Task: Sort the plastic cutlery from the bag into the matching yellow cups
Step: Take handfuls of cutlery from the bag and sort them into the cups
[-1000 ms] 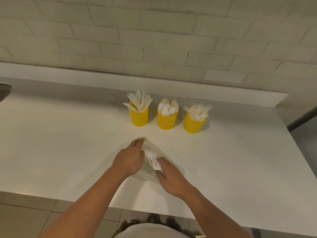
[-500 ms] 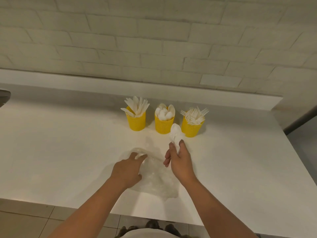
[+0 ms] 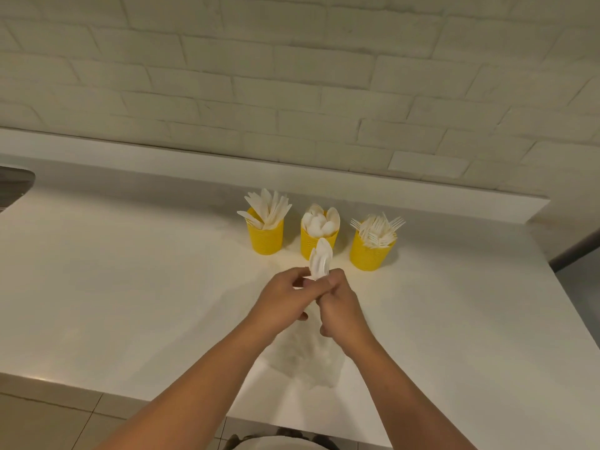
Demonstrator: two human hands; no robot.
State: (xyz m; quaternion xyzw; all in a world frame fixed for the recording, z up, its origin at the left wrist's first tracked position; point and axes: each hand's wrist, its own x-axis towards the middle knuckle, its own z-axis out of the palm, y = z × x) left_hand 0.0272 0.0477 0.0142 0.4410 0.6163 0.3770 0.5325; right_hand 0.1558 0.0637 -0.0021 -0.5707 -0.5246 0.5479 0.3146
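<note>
Three yellow cups stand in a row on the white counter: the left cup (image 3: pixel 266 237) holds knives, the middle cup (image 3: pixel 313 243) holds spoons, the right cup (image 3: pixel 370 254) holds forks. A small bunch of white plastic spoons (image 3: pixel 319 263) sticks up just in front of the middle cup. My right hand (image 3: pixel 341 310) grips their handles, and my left hand (image 3: pixel 282 302) pinches the same bunch from the left. The clear plastic bag (image 3: pixel 308 358) lies flat on the counter beneath my wrists.
The white counter (image 3: pixel 130 303) ends at a front edge with tiled floor below. A raised white ledge (image 3: pixel 194 160) and a brick wall run behind the cups. A dark object (image 3: pixel 14 180) sits at the far left edge.
My right hand lifted the spoons out of the bag and up toward the cups. My left hand let go of the bag and came over to the spoons.
</note>
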